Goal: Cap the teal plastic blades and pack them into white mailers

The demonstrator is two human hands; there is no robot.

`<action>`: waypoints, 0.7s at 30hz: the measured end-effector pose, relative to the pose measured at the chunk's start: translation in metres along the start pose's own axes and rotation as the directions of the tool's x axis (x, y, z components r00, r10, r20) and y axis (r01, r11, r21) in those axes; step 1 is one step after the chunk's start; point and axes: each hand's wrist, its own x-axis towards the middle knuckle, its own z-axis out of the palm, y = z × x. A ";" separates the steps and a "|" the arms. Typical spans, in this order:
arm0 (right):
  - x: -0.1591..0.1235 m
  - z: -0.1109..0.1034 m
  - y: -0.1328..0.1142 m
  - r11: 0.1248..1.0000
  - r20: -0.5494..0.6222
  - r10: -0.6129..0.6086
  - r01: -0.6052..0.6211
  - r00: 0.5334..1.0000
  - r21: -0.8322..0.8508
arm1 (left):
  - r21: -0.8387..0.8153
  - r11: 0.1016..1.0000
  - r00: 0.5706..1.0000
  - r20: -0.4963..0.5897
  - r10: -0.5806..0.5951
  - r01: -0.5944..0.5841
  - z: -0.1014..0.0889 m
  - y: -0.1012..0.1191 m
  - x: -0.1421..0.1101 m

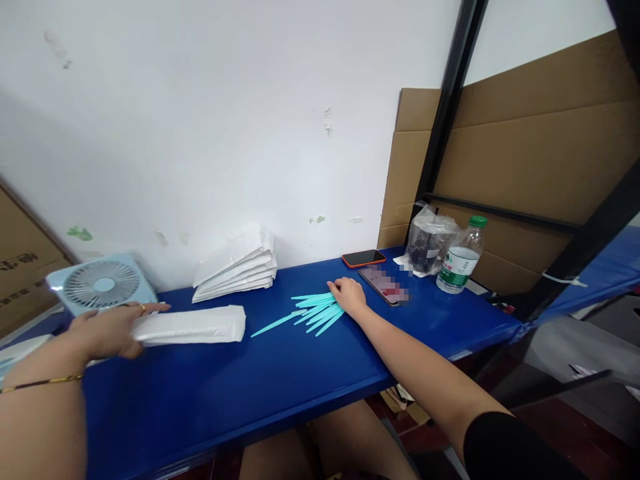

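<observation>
"Where are the turquoise strips (pixel 310 319)?"

"On the blue counter (pixel 210 400), slim, flat and pointed, fanning toward eight and nine o'clock. Their other ends vanish under the right hand (pixel 349 295)."

"Is it gripping them?"

"Its fingers are bunched over the ends. Whether they pinch or merely rest, I can't tell."

"And the left hand (pixel 107 332)?"

"Nine o'clock from the strips, blurred, closed round one end of a long white packet (pixel 197 325) and covering it. The wrapping is wrinkled; what's inside is hidden. I can't make out whether it touches the counter."

"Any more packets?"

"A leaning stack (pixel 240 267) at ten o'clock, crinkled and wedge-shaped, contents hidden too. The pale blue fan (pixel 103 283), round grille in a square frame, is partly behind the left hand."

"What containers stand to the right?"

"At two o'clock, a crumpled clear bag (pixel 433 230) round something dark and cup-like, too blurred to name. Just beside it, a clear plastic bottle (pixel 457 263) with a green cap; its fill level is uncertain."

"And the phones?"

"One orange-edged phone (pixel 364 258) at one o'clock; the nearer phone (pixel 381 287) is partly pixelated."
</observation>
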 end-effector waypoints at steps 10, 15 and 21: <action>-0.002 -0.003 -0.002 0.967 0.092 -0.223 0.208 0.970 0.149 | -0.272 0.875 0.908 -0.249 0.338 -0.400 0.020 0.150 0.011; -0.003 -0.002 0.000 0.943 0.113 -0.277 0.248 0.954 0.220 | -0.397 0.821 0.912 -0.164 0.376 -0.410 0.032 0.195 0.019; -0.010 0.001 -0.005 0.907 0.146 -0.363 0.313 0.920 0.280 | -0.675 0.557 0.831 -0.156 0.534 -0.484 0.020 0.188 0.020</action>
